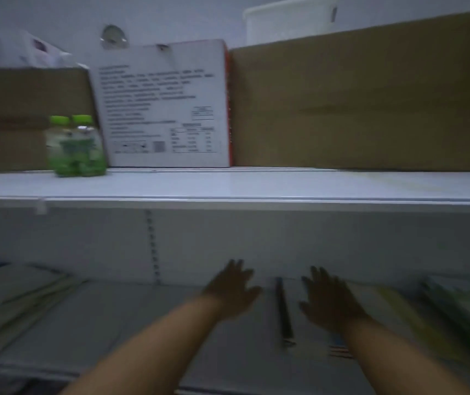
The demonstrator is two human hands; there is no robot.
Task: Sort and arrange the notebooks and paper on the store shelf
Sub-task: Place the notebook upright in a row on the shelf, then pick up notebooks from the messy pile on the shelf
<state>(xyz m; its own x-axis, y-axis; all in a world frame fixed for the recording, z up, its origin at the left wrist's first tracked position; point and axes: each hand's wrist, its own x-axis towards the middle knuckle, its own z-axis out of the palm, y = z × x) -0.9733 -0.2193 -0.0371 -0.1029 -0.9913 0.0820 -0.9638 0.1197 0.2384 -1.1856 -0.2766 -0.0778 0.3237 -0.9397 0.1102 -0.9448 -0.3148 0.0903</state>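
**Both hands open over the lower shelf**

Your left hand (232, 289) and right hand (331, 302) reach side by side into the lower shelf (119, 315), palms down, fingers straight and spread. Neither holds anything. The picture is blurred, so you cannot tell whether the palms touch what lies beneath them.

Between your two hands a dark strip (283, 309) runs front to back; whether it is a spine or a loose thing is not clear. Your right hand is over a white sheet (313, 346) lying flat just right of that strip, with a small red-striped mark near its front edge. Further right lies a yellow-green notebook (410, 317), and beyond it a stack of notebooks (461, 309) by the right edge of the view. At the far left of the same shelf a pile of paper (20, 303) lies flat, well apart from your left hand.

On the upper shelf (256, 186) two green-capped bottles (75, 146) stand just beside a white printed box (165, 106). A left cardboard box (14, 118) and a right cardboard box (370, 95) flank them.
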